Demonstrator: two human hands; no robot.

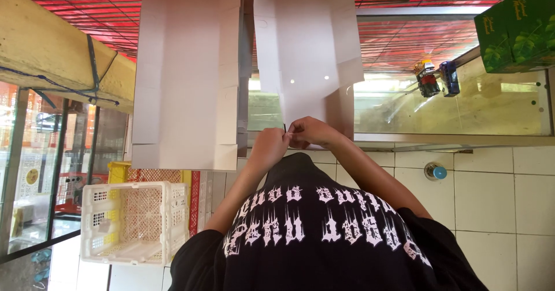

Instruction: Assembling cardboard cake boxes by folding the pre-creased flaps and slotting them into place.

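left hand (270, 146): fingers pinching lower edge of flat box (309, 51)
right hand (309, 132): fingers pinching same edge, touching left
beside: second flat box (185, 77)

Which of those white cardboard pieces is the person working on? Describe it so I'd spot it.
Look at the long glass display counter; two flat white cardboard sheets lie by it. It is the narrower creased sheet nearer the counter, with two small holes, its edge pinched by the left hand and right hand. The wider sheet lies untouched.

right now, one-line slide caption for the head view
Both hands, left hand and right hand, pinch the edge of a flat white cardboard box blank.
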